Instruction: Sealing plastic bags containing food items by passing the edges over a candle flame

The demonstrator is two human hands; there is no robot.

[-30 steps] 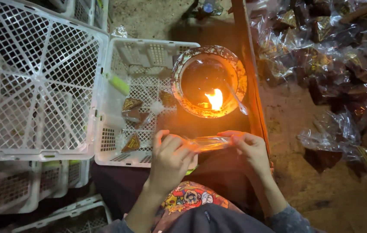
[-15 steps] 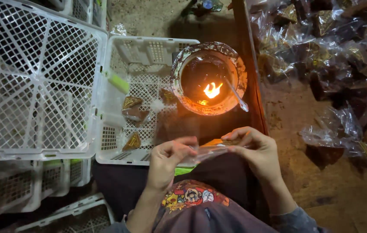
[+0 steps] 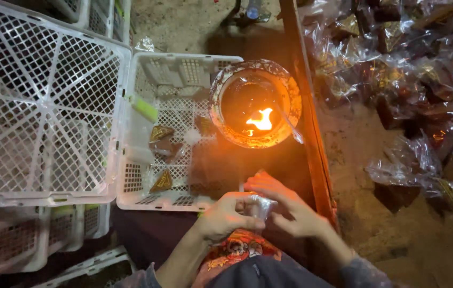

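My left hand point(image 3: 225, 214) and my right hand point(image 3: 285, 205) meet over my lap and both pinch a small clear plastic packet point(image 3: 261, 206) between their fingers. What is inside the packet is hidden by my fingers. Just beyond my hands stands a round bowl point(image 3: 221, 101) with a small open flame point(image 3: 261, 120) burning in it. To the left of the bowl lies a white plastic lattice crate point(image 3: 146, 200) holding a few wrapped triangular brown pieces point(image 3: 161, 181).
Larger white lattice crates point(image 3: 39, 112) are stacked at the left. A wooden bar point(image 3: 311, 133) runs along the right of the bowl. Beyond it lies a heap of several clear-wrapped brown packets point(image 3: 413, 96) on the ground.
My hands have drawn back toward my lap and come closer together, the packet now bunched between the fingers instead of stretched out near the flame.
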